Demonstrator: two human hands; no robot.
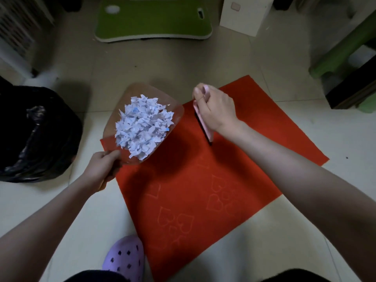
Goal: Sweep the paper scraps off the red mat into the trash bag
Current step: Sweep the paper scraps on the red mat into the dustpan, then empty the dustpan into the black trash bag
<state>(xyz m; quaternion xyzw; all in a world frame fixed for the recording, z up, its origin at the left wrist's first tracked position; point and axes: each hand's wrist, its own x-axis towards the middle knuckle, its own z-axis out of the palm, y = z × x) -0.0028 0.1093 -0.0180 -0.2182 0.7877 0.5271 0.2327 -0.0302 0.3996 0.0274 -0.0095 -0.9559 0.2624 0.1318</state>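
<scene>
A heap of white paper scraps (142, 127) lies in a clear plastic dustpan (130, 96). My left hand (103, 169) grips the dustpan's near edge and holds it over the mat's left corner. The red mat (203, 190), embossed with heart shapes, lies on the tiled floor and shows no scraps. My right hand (213, 110) is closed on a small pink brush (204, 127) whose dark bristles touch the mat's far part. The black trash bag (34, 133) sits on the floor to the left of the dustpan, a short gap away.
A green lap table (152, 23) stands at the far middle, a white box (244, 15) beside it. A green stool and dark box (350, 78) are at the right. My purple slipper (124, 257) is at the mat's near-left edge.
</scene>
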